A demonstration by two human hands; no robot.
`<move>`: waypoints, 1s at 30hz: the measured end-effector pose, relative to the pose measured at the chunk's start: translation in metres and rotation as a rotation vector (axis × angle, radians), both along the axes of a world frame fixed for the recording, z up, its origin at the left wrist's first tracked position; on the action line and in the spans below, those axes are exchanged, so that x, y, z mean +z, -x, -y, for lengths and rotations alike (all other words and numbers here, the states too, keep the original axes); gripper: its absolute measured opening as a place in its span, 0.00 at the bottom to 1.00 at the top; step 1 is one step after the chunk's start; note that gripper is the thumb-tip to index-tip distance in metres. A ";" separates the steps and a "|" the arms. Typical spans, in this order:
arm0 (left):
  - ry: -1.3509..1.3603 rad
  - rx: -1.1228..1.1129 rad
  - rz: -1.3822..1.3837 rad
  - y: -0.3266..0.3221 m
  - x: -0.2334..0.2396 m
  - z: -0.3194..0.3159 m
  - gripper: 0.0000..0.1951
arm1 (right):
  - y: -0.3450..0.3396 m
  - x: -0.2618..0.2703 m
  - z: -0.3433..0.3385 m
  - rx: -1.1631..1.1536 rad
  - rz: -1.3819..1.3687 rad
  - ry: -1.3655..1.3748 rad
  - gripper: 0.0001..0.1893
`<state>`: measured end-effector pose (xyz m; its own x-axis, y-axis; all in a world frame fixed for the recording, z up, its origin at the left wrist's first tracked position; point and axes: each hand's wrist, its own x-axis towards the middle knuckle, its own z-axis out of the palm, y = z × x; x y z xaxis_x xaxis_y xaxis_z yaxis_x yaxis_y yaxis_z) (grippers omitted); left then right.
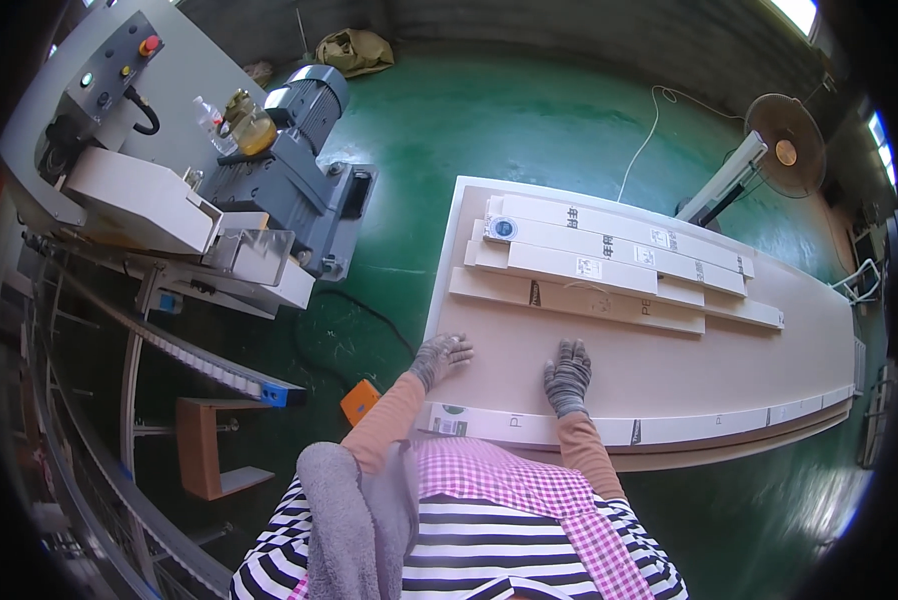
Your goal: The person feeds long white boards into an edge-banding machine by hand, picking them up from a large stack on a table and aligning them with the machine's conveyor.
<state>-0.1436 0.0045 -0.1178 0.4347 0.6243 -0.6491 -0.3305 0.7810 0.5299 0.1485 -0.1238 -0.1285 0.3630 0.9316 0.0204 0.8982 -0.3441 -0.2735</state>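
Note:
My left hand, in a grey knit glove, is over the left edge of a broad cardboard-coloured board, its fingers loosely spread. Further right, my right hand, gloved alike, rests palm down at the board with nothing in it. Beyond both hands lies a stack of long flat white cartons bearing printed marks, with a round blue-and-white roll or label at its left end. Closer to my body, a long white printed strip or carton runs along the board's near edge, under my right forearm.
To the left stand a grey machine with a control panel, a motor and a curved roller conveyor. A bottle and a jug sit on the machine. An orange box lies on the green floor; a fan stands behind the board.

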 end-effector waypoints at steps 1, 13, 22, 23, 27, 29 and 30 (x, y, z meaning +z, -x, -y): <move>-0.008 0.000 0.008 0.000 0.001 0.001 0.21 | 0.002 0.005 0.000 -0.011 0.005 0.034 0.34; -0.093 0.029 -0.190 -0.016 0.009 -0.060 0.38 | 0.006 0.009 -0.005 0.000 0.036 0.113 0.37; -0.279 -0.296 -0.470 -0.042 -0.011 -0.078 0.43 | 0.008 0.015 -0.011 -0.034 -0.045 0.215 0.38; -0.375 -0.358 -0.550 -0.043 -0.017 -0.077 0.43 | 0.009 0.016 -0.012 -0.048 -0.028 0.239 0.38; -0.448 -0.190 -0.500 -0.032 -0.030 -0.063 0.39 | 0.011 0.025 -0.013 -0.043 -0.037 0.279 0.41; -0.241 -0.109 -0.284 -0.006 -0.029 -0.051 0.36 | 0.017 0.030 -0.019 -0.051 -0.104 0.287 0.40; -0.205 -0.113 -0.248 0.007 -0.026 -0.040 0.35 | 0.021 0.033 -0.027 -0.047 -0.149 0.318 0.39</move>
<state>-0.1508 0.0444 -0.1436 0.3531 0.7095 -0.6098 -0.0897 0.6745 0.7328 0.1276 -0.0967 -0.0954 0.3830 0.8648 -0.3248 0.8376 -0.4734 -0.2727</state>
